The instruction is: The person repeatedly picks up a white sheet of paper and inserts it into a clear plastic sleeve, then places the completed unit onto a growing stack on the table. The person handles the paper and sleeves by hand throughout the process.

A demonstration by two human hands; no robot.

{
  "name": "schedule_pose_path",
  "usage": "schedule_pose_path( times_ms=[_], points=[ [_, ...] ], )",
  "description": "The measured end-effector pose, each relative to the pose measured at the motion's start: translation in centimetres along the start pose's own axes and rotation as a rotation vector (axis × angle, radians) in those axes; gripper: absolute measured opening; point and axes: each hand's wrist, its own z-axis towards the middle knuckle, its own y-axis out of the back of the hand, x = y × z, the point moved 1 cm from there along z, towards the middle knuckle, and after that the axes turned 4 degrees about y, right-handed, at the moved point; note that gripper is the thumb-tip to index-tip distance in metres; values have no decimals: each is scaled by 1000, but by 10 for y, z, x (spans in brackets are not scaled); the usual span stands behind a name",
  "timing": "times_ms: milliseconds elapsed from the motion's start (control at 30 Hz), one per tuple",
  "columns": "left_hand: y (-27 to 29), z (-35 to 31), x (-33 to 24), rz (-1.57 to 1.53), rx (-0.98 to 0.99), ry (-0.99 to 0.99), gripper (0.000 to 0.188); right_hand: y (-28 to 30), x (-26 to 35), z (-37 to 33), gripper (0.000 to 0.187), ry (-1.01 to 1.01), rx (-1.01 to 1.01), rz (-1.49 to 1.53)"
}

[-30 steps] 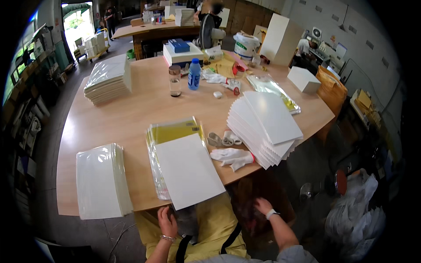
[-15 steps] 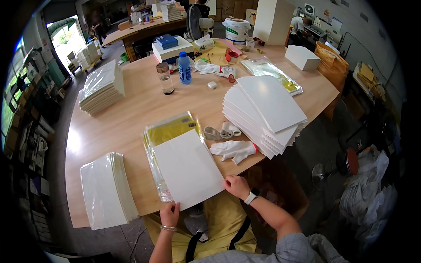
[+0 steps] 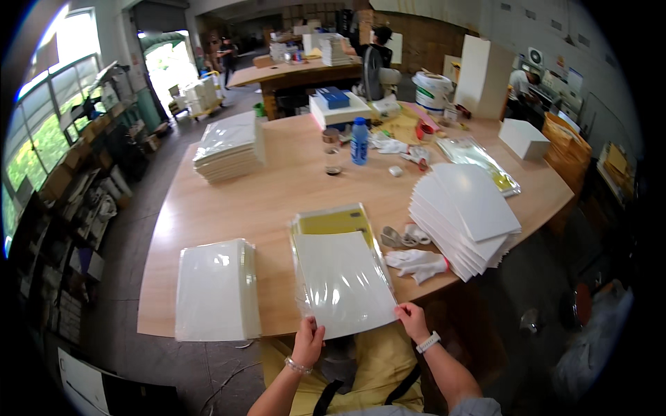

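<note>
A white board (image 3: pixel 345 281) lies at the table's near edge and now shines as if under clear plastic film. My left hand (image 3: pixel 308 340) pinches its near left corner. At the near right corner, my right hand (image 3: pixel 413 322) is closed on the same edge. Beneath it, clear plastic bags with a yellow panel (image 3: pixel 334 221) show at the far end. A pile of glossy, film-covered white boards (image 3: pixel 214 291) lies to the left of my left hand. To the right, bare white boards (image 3: pixel 479 201) are stacked in a fan, close to a white glove (image 3: pixel 417 265).
Another wrapped pile (image 3: pixel 230 144) stands at the table's far left. A blue-capped bottle (image 3: pixel 359 142) and a clear tumbler (image 3: pixel 331 154) stand mid-table. Farther right are more plastic bags (image 3: pixel 479 161), a white box (image 3: pixel 524 139) and a white bucket (image 3: pixel 431 93). Other people are in the background.
The view has tilted up and swung left, so the table appears lower and farther right. The board now shows bright film reflections. My left hand has moved from its fingertip hold to a fuller grip.
</note>
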Motion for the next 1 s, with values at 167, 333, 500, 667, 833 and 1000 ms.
schedule_pose_path(
  times_ms=[167, 333, 500, 667, 833, 1000],
  points=[
    [72, -12, -6, -205, -178, 165, 51, -54, 41, -15, 14, 186, -32, -37],
    [65, -12, 28, -339, -112, 295, 36, -51, 43, -20, 13, 428, -90, -221],
    [71, -38, 8, -296, -104, 118, 30, -53, 37, -40, 13, 328, -40, -160],
    [185, -55, -28, -32, -407, -21, 19, -158, 81, -25, 17, 249, 279, 31],
    [317, -45, 29, 369, -769, -134, 23, -290, 114, -21, 29, 318, 594, 49],
    [337, -34, 87, 532, -712, 91, 39, -309, 114, -22, 38, 358, 643, -161]
  ],
)
